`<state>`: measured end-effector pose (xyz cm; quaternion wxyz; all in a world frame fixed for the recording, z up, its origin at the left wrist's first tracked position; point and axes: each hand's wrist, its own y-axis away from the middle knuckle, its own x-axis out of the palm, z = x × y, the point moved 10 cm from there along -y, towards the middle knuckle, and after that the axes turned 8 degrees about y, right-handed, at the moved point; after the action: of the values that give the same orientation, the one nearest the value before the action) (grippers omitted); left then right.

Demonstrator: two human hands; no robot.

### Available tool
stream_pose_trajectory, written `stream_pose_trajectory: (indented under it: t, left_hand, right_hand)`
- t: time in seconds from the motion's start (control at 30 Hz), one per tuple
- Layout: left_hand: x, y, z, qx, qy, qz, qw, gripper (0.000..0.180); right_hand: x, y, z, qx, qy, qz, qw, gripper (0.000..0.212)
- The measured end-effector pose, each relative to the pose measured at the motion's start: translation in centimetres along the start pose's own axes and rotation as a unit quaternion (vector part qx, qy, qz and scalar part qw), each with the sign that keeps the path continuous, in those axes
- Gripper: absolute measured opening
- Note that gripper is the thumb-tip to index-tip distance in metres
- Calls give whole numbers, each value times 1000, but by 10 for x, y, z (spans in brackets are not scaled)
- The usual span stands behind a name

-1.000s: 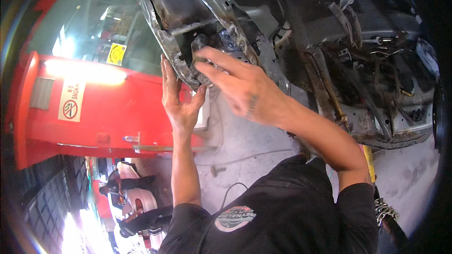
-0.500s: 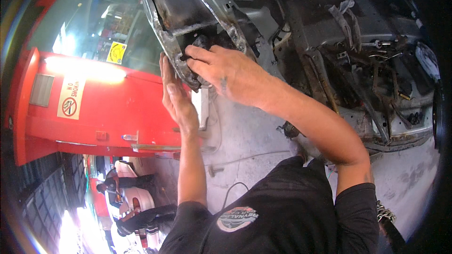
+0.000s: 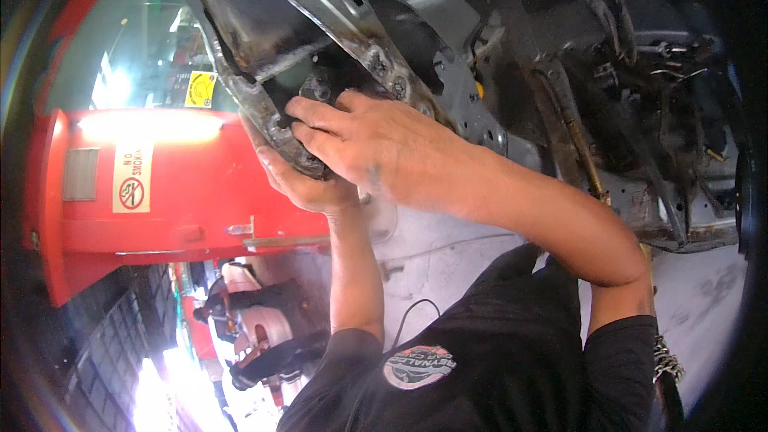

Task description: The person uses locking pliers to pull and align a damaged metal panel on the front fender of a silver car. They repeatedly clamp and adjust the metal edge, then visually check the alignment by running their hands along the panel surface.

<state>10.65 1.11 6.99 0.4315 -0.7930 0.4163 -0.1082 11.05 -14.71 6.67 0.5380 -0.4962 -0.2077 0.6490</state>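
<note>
A bare, grey metal section of car body [image 3: 276,64] slants down from the upper left, with scorched, rough edges around a dark opening. My left hand [image 3: 292,180] wraps the outer side of its lower end; the palm presses there and the fingers run up along the edge. Over the same end lies my right hand [image 3: 364,144], fingers bent over the near rim into the dark opening. A dark, lumpy part [image 3: 316,90] shows inside the opening, just beyond the right fingertips. What those fingertips touch is hidden.
Stripped car structure with loose metal parts [image 3: 664,104] fills the right. A red wall [image 3: 200,208] with a window and signs stands left. Two people [image 3: 256,304] work beside a white object at lower left. A thin cable [image 3: 448,248] crosses the pale floor.
The view has shifted, so the metal section sits further left and lower. My left hand has slid from lying flat along the edge to cupping the lower end. My right hand stays at the opening.
</note>
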Motion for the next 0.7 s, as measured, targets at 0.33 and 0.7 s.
stream_pose_trajectory:
  t: [0.33,0.7]
  left_hand:
    - [17,-8,-13,-19,185,171,968,98]
    - [0,-11,-2,-4,217,184,959,97]
  right_hand:
    - [0,2,-13,34,-71,-179,981,47]
    - [5,-2,-10,-94,-61,-285,952,18]
